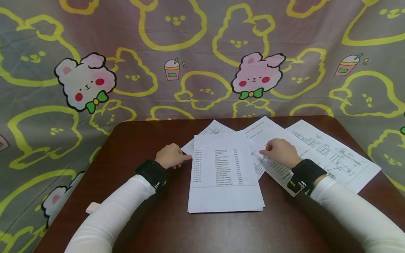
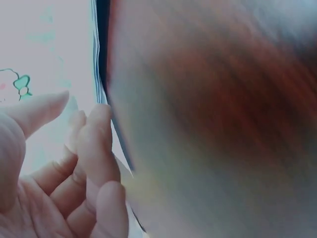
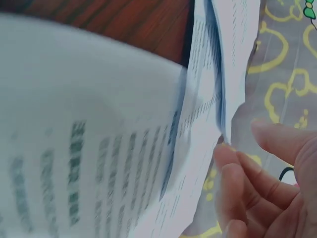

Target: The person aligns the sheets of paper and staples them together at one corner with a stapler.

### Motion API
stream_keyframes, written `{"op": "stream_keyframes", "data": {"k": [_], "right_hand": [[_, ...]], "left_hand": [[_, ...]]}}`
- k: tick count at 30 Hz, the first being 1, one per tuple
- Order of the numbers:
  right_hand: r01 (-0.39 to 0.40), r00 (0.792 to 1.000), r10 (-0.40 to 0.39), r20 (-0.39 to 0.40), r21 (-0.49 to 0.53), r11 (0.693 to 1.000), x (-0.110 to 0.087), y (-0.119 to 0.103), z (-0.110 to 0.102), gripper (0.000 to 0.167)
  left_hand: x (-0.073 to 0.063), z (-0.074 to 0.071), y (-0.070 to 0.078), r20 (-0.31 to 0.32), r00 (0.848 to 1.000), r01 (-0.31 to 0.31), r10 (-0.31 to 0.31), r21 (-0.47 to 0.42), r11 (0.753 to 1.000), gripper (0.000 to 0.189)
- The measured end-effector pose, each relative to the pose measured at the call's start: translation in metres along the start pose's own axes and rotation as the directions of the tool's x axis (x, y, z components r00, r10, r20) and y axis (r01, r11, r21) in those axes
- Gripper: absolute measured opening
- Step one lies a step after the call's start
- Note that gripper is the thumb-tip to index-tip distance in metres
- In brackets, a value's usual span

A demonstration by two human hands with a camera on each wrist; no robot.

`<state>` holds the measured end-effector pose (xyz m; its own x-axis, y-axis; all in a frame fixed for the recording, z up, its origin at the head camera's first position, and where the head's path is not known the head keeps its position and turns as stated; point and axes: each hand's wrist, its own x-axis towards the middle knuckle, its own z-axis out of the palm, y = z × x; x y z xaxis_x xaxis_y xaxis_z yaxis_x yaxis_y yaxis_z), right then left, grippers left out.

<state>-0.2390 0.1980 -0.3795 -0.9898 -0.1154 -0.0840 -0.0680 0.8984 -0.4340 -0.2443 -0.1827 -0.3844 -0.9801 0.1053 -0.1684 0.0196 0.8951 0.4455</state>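
We logged one stack of printed sheets (image 1: 225, 199) on the tabletop (image 1: 158, 225), between left hand (image 1: 170, 156) and right hand (image 1: 281, 153), each grip loosely curled, thumb apart, holding nothing.

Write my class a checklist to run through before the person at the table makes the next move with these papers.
1. Front stack lying flat, print facing up: ok.
2. Front stack squared: not ok; its lower-right corner shows sheets out of line.
3. Loose sheets gathered: not ok; they fan out behind and to the right of the stack.
4. Left grip at the stack's left edge: ok; thumb and fingers are apart.
5. Right grip touching the loose sheets: cannot tell; it is over them, but contact is unclear.
6. Pink object away from the papers: ok.
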Motion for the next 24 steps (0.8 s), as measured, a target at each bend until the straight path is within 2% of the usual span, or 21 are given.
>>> {"op": "stream_keyframes", "data": {"k": [5, 14, 19, 24], "right_hand": [[-0.010, 1.000, 0.010, 0.000, 0.037, 0.999, -0.003, 0.012, -0.006, 0.029], [-0.061, 0.998, 0.060, 0.009, 0.103, 0.993, -0.001, 0.039, -0.013, 0.040], [-0.085, 0.996, 0.080, 0.034, 0.195, 0.977, -0.001, 0.049, -0.013, 0.045], [-0.132, 0.991, 0.119, 0.065, 0.264, 0.956, 0.000, 0.050, -0.008, 0.053]], "left_hand": [[0.002, -0.008, -0.008, -0.043, 0.998, 0.041, -0.041, -0.018, 0.999, 0.036], [0.008, -0.013, -0.020, -0.126, 0.991, 0.037, -0.042, -0.049, 0.998, 0.036], [0.010, -0.014, -0.021, -0.106, 0.993, 0.039, -0.051, -0.114, 0.993, 0.042], [0.014, -0.010, -0.023, -0.077, 0.995, 0.042, -0.057, -0.179, 0.983, 0.046]]}}
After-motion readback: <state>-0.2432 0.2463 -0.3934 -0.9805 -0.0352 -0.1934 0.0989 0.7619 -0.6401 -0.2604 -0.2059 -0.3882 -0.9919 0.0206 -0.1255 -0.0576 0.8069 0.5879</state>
